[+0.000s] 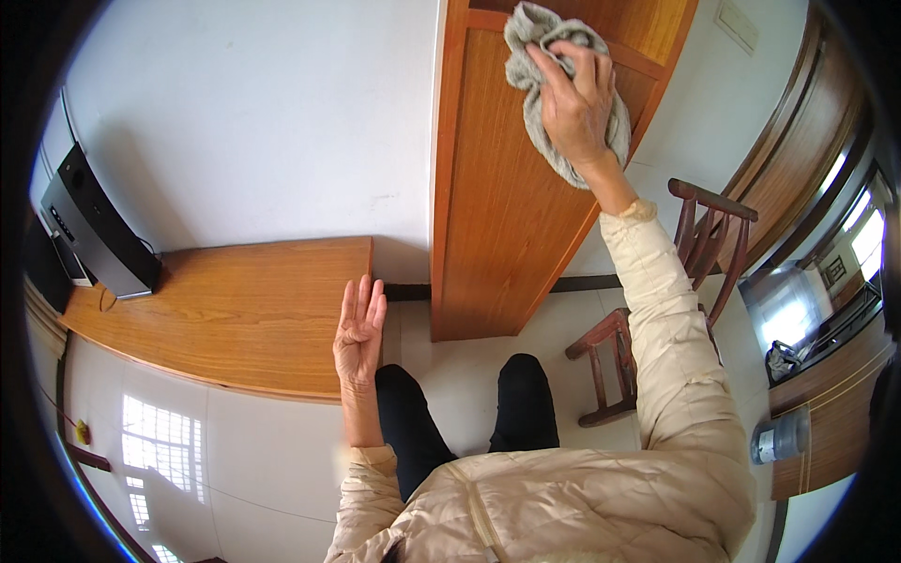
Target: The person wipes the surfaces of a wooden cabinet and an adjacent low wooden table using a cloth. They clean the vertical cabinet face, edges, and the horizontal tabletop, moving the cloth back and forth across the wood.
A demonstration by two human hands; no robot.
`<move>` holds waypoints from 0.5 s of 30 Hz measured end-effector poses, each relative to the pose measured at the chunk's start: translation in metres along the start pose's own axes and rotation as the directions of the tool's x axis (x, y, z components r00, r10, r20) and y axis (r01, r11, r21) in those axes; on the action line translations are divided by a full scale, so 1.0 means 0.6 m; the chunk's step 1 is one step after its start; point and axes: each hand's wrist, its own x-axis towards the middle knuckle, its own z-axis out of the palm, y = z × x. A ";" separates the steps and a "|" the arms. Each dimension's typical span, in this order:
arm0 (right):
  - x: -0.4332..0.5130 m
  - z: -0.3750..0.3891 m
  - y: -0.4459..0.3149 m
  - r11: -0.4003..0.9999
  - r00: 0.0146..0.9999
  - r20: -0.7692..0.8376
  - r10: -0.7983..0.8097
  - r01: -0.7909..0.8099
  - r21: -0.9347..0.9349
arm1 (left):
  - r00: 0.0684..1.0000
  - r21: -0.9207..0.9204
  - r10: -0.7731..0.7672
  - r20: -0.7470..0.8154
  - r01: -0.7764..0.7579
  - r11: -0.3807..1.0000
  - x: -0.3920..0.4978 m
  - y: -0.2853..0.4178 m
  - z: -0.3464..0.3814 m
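My right hand is high up, spread over a bunched grey cloth and gripping it against the side of a tall wooden cabinet. Part of the cloth hangs below my wrist. An open compartment shows at the cabinet's top, behind the cloth. My left hand is raised with its palm visible and fingers extended, holding nothing. It appears just in front of the right end of a low wooden bench-like cabinet top; whether it touches that edge I cannot tell.
A black and grey speaker-like device stands on the low top at left. Close by my right arm is a dark red wooden chair. Farther right are a wooden door and a large clear plastic bottle. Pale tiles cover the floor.
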 end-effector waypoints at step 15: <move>-0.111 0.013 -0.142 0.984 0.983 0.179 -0.045 0.012 0.177 | 0.996 -0.024 -0.089 0.009 0.089 0.996 -0.025 -0.048 0.072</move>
